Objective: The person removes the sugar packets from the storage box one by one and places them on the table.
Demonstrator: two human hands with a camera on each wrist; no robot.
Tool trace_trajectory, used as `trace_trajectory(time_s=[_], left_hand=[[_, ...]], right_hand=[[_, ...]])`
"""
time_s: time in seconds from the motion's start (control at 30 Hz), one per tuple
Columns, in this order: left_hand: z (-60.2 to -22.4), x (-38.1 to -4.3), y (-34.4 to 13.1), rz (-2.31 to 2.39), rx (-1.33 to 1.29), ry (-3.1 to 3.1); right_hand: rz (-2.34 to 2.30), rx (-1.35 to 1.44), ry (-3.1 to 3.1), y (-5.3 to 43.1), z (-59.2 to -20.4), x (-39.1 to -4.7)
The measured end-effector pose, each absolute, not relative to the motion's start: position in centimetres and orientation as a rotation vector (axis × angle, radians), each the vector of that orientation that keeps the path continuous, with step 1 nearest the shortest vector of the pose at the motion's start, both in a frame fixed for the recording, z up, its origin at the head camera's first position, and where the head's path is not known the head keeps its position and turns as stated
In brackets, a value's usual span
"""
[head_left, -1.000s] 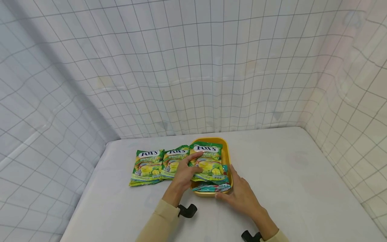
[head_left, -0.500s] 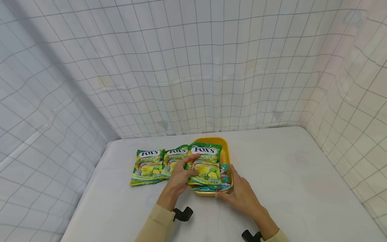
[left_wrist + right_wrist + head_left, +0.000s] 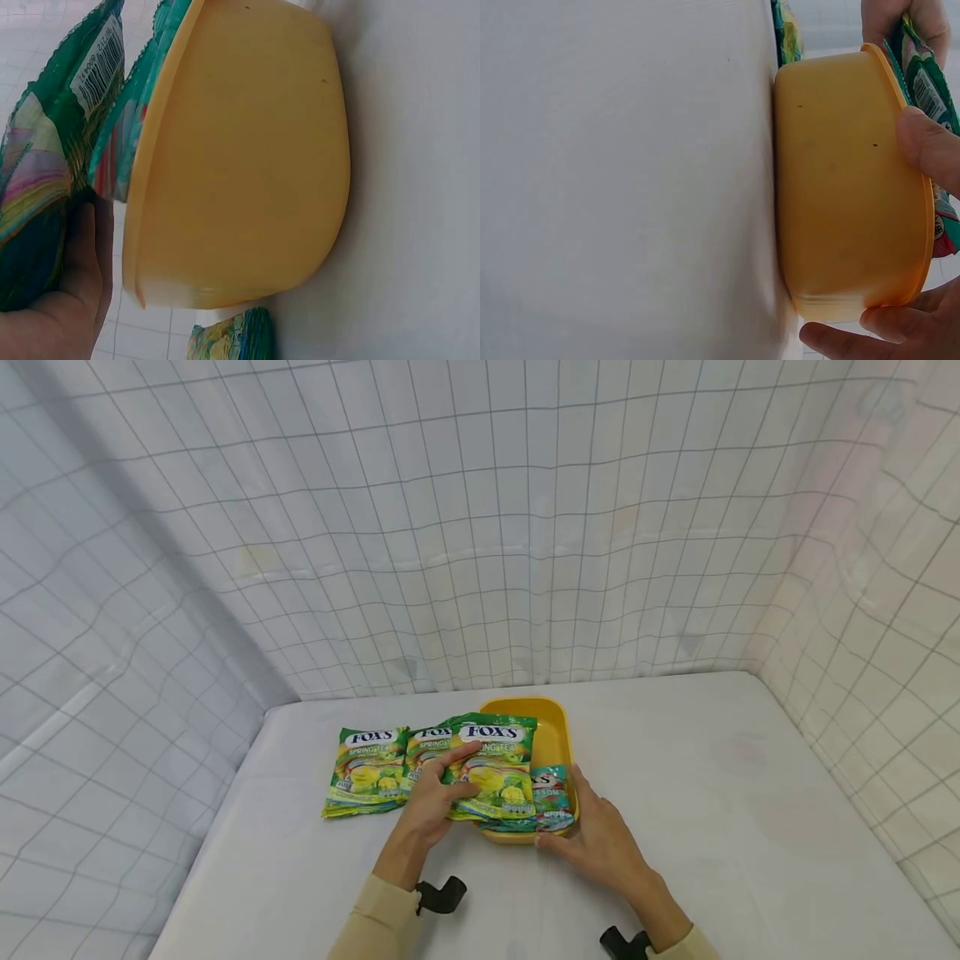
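Note:
My left hand point(image 3: 431, 802) holds a green Fox's Spring Tea candy bag point(image 3: 498, 772), fingers on its front and its left edge in the grip. The bag hangs over the left part of a yellow tub point(image 3: 553, 739), above the rim in the left wrist view. A teal candy bag point(image 3: 551, 789) sticks up at the tub's near right; the green bag hides part of it. My right hand point(image 3: 600, 839) holds the tub's near right corner, thumb point(image 3: 930, 146) at the near rim, fingers point(image 3: 889, 322) along the right side.
Left of the tub lie two more green Spring Tea bags point(image 3: 367, 768), the other bag point(image 3: 423, 747) partly behind my left hand. The white table point(image 3: 675, 760) meets grid-patterned cloth walls point(image 3: 525, 568) at the back and both sides.
My left hand has moved left with the green candy bag, baring more of the tub's inside and the teal bag. My right hand has stayed in place on the tub.

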State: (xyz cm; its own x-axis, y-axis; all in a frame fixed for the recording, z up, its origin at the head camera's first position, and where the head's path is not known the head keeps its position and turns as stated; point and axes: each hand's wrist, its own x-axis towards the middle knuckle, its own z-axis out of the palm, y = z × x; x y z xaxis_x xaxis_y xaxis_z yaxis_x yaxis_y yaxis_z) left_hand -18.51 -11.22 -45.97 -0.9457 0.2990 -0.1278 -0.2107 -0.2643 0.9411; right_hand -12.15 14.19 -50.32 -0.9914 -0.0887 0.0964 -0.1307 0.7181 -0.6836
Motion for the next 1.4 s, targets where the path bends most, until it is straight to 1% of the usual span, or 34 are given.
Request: trace_trajectory(time_s=[0.67,1.0,1.4], left_hand=[[-45.2,-17.9,-14.5,2.406,0.1,1.637],[-45.1,-16.6,-16.4,2.422,0.041,1.713],[-46.2,-14.7,-18.2,2.431,0.038,1.687]], right_hand=[[1.133,0.201,-2.844,14.1,-50.3,-12.2],[1.093,0.22,-2.837,14.3,-50.3,-12.3],[1.125,0.248,-2.829,14.3,-50.4,-12.2]])
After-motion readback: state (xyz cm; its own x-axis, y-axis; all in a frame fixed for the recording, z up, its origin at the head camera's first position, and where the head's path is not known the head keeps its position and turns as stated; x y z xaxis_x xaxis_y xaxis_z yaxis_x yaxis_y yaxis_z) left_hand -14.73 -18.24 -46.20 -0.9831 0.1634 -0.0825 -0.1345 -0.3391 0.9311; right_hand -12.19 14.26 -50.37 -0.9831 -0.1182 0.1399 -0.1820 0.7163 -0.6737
